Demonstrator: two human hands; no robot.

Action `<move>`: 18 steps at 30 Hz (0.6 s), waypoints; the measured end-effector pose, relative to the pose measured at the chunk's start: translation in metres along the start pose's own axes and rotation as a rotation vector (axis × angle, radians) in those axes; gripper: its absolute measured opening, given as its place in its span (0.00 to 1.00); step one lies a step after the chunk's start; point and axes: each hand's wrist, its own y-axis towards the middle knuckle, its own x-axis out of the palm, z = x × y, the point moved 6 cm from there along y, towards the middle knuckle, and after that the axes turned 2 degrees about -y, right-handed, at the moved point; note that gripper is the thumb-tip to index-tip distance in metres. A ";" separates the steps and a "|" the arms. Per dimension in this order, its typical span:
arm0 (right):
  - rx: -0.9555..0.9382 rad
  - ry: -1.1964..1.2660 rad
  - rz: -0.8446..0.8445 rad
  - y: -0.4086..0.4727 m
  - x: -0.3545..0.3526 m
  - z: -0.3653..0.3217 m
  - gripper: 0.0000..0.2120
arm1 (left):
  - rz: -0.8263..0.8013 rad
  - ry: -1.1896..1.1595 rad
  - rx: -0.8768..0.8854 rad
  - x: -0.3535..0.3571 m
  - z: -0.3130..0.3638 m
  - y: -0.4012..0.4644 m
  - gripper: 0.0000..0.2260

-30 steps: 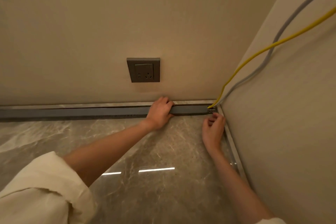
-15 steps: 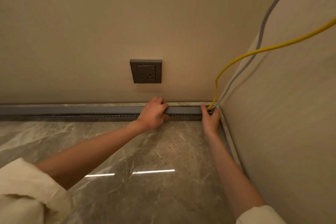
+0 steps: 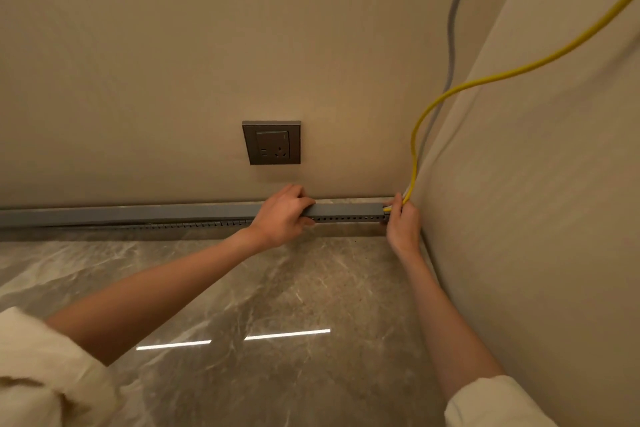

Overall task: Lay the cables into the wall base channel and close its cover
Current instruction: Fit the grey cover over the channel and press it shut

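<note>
A grey slotted channel (image 3: 346, 218) runs along the foot of the back wall, with its grey cover (image 3: 138, 213) lying along the top. My left hand (image 3: 282, 215) grips the cover near the middle, fingers curled over its upper edge. At the corner end of the channel, my right hand (image 3: 401, 224) holds the yellow cable (image 3: 414, 149) where it enters the channel. A grey cable (image 3: 450, 28) drops down the corner beside the yellow one; its lower end is hidden behind my right hand.
A dark wall socket (image 3: 272, 142) sits on the back wall just above my left hand. The side wall (image 3: 536, 184) stands close on the right. Polished marble floor (image 3: 277, 305) stretches toward me.
The view has moved closer and tilted up. My right hand has risen from the floor to the channel's corner end and taken the cables. My left hand stays on the cover.
</note>
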 end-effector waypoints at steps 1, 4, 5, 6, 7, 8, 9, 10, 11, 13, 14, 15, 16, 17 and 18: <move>-0.002 -0.009 0.004 0.000 0.000 0.001 0.22 | -0.001 0.002 0.003 -0.001 0.000 -0.001 0.15; -0.019 -0.020 0.048 -0.002 -0.002 -0.001 0.20 | 0.007 0.007 0.017 -0.005 0.001 -0.002 0.15; -0.010 -0.005 0.081 -0.003 -0.004 -0.004 0.19 | 0.011 0.009 0.021 -0.007 0.002 -0.002 0.15; 0.001 0.023 0.124 -0.004 -0.006 -0.006 0.19 | 0.013 0.011 0.023 -0.009 0.002 -0.003 0.15; 0.022 0.056 0.164 -0.005 -0.009 -0.008 0.18 | 0.015 0.014 0.025 -0.011 0.002 -0.003 0.14; 0.040 0.092 0.196 -0.005 -0.011 -0.010 0.17 | 0.020 0.019 0.025 -0.013 0.003 -0.003 0.14; 0.074 0.132 0.208 -0.005 -0.011 -0.012 0.17 | 0.026 0.021 0.024 -0.014 0.003 -0.003 0.14; 0.114 0.192 0.208 -0.006 -0.010 -0.012 0.18 | 0.032 0.017 0.022 -0.016 0.003 -0.002 0.13; 0.168 0.277 0.204 -0.006 -0.008 -0.011 0.18 | 0.038 0.010 0.017 -0.018 0.003 -0.001 0.13; 0.261 0.515 0.204 -0.005 0.000 -0.009 0.19 | 0.048 -0.004 0.007 -0.021 0.003 0.000 0.14; 0.324 0.679 0.208 -0.004 0.005 -0.006 0.19 | 0.050 -0.006 0.004 -0.022 0.003 0.001 0.14; 0.411 0.901 0.197 -0.004 0.011 -0.005 0.19 | 0.050 -0.006 0.006 -0.022 0.004 0.000 0.14; 0.506 1.150 0.158 -0.005 0.018 -0.009 0.17 | 0.049 -0.005 0.011 -0.023 0.004 0.000 0.15; 0.592 1.354 0.117 -0.008 0.022 -0.014 0.16 | 0.044 -0.005 0.017 -0.023 0.005 -0.001 0.15; 0.649 1.490 0.091 -0.010 0.024 -0.019 0.15 | 0.038 -0.010 0.020 -0.023 0.006 -0.002 0.15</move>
